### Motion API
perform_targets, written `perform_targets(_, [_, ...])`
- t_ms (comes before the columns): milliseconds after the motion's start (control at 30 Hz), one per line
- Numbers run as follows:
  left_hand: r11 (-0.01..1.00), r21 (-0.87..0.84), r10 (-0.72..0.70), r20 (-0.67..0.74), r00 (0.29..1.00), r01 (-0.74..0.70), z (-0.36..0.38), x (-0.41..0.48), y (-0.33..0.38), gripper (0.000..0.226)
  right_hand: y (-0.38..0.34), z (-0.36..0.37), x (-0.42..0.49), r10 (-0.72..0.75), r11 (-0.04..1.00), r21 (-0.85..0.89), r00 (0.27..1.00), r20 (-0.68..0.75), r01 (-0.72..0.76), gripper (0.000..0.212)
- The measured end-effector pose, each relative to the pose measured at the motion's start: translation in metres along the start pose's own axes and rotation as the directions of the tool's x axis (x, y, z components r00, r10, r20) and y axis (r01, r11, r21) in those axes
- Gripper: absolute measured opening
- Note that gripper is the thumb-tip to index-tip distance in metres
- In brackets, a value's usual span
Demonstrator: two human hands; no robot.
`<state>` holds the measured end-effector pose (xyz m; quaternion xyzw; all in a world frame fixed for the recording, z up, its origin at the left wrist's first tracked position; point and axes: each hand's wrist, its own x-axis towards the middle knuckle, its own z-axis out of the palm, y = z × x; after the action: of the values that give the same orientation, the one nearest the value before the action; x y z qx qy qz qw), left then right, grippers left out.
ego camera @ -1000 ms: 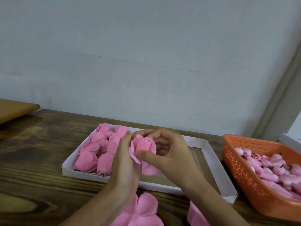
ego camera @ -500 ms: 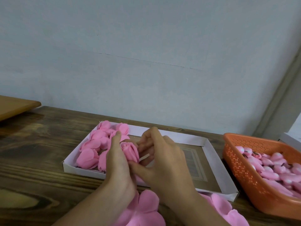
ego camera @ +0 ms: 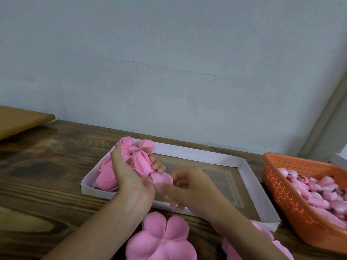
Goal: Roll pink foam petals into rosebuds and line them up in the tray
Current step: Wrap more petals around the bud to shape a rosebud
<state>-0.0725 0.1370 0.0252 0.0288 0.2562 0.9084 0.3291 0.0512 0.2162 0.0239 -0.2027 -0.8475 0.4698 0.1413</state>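
My left hand [ego camera: 129, 177] grips a half-rolled pink foam rosebud [ego camera: 141, 162] over the left part of the white cardboard tray [ego camera: 197, 156]. A loose outer petal [ego camera: 162, 180] hangs from the bud's base. My right hand [ego camera: 189, 190], blurred, has its thumb and forefinger pinching that petal's edge. Several finished rosebuds [ego camera: 107, 177] lie packed in the tray's left end, partly hidden behind my left hand.
Flat pink petal cut-outs [ego camera: 163, 239] lie on the wooden table in front of the tray, with more [ego camera: 262, 233] under my right forearm. An orange perforated basket [ego camera: 277, 184] of small pink pieces stands at the right. A wooden board [ego camera: 18, 119] juts in at far left.
My left hand has carried the bud left and further into the tray. My right hand has slid down and right, from the bud's body to its loose outer petal.
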Motion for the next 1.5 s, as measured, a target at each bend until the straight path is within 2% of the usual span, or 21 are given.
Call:
perform_targets(100, [1.000, -0.002, -0.012, -0.003, 1.000, 0.012, 0.000, -0.003, -0.002, 0.067, -0.001, 0.002, -0.002, -0.028, 0.993, 0.115, 1.000, -0.013, 0.029, 0.025])
perform_targets(200, [1.000, 0.004, 0.006, -0.023, 1.000, -0.005, -0.001, -0.007, -0.005, 0.062, -0.006, 0.003, -0.003, -0.090, 0.986, 0.143, 0.996, 0.003, 0.089, 0.022])
perform_targets(300, [0.999, 0.032, 0.033, -0.063, 0.997, -0.031, -0.001, -0.012, -0.012, 0.055, -0.009, 0.007, -0.005, -0.176, 0.982, 0.066, 0.983, -0.045, 0.178, 0.025])
perform_targets(400, [0.996, 0.083, 0.027, -0.032, 0.999, -0.024, -0.001, -0.016, -0.016, 0.055, -0.009, 0.012, -0.007, -0.241, 0.970, -0.001, 0.964, -0.117, 0.242, 0.032])
perform_targets(600, [0.985, 0.160, 0.066, -0.055, 0.996, -0.056, 0.001, -0.021, -0.016, 0.063, -0.011, 0.022, -0.010, -0.340, 0.939, -0.131, 0.917, -0.208, 0.318, 0.021])
perform_targets(733, [0.992, 0.118, 0.049, -0.035, 0.998, -0.045, 0.001, -0.024, -0.017, 0.057, -0.012, 0.026, -0.012, -0.393, 0.911, -0.243, 0.880, -0.266, 0.333, 0.014])
perform_targets(900, [0.992, 0.117, 0.041, 0.009, 0.999, -0.041, -0.002, -0.025, -0.021, 0.058, -0.011, 0.026, -0.012, -0.425, 0.897, -0.264, 0.854, -0.300, 0.354, 0.011])
perform_targets(1167, [0.987, 0.112, 0.113, 0.013, 0.994, -0.113, -0.004, -0.020, -0.019, 0.050, -0.008, 0.028, -0.010, -0.466, 0.883, -0.268, 0.794, -0.390, 0.386, 0.014])
perform_targets(1500, [0.989, 0.115, 0.082, 0.058, 0.995, -0.089, -0.004, -0.022, -0.022, 0.051, -0.010, 0.029, -0.012, -0.413, 0.909, -0.144, 0.803, -0.429, 0.391, 0.015])
